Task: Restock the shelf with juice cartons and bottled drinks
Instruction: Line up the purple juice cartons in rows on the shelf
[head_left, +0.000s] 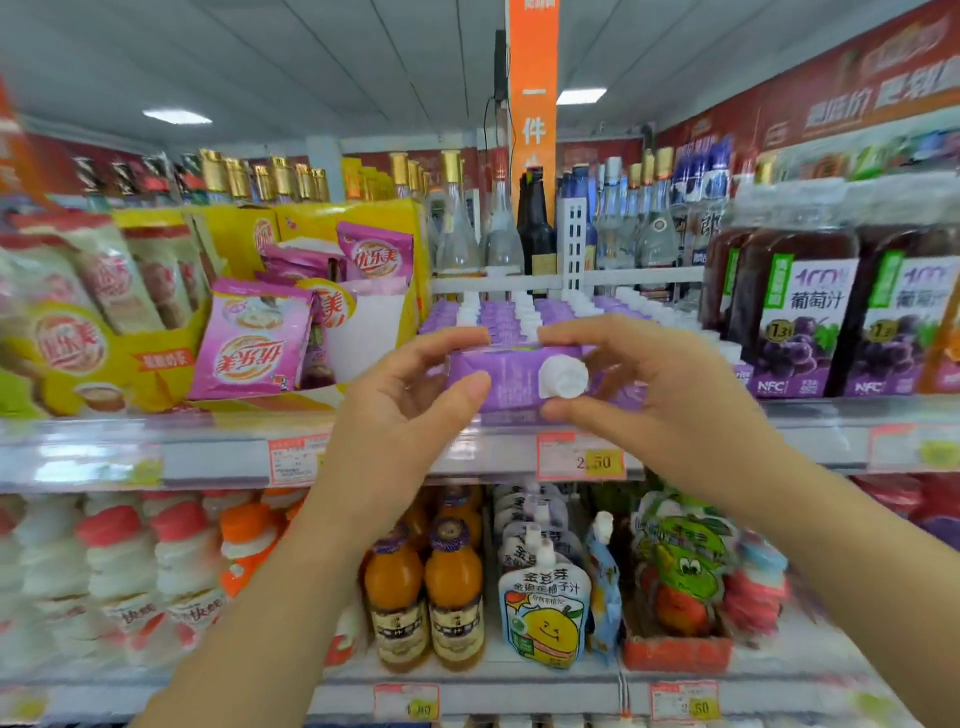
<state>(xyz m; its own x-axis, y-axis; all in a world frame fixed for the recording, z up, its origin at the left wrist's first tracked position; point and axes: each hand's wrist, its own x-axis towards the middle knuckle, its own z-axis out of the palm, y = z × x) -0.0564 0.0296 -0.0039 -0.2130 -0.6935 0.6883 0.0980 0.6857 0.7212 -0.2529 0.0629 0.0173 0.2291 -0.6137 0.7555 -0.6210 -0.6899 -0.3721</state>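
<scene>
A person's left hand (415, 384) and right hand (644, 374) together clasp a purple juice carton with a white screw cap (511, 382), each grip closed on one end, level with the shelf edge (467, 452) before a row of matching purple cartons (519, 314). Placement appears underway; next, slide it squarely into the row's front.

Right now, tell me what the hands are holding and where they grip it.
Both hands hold one purple juice carton with a white cap: the left hand at its left end, the right hand at its right end.
</scene>
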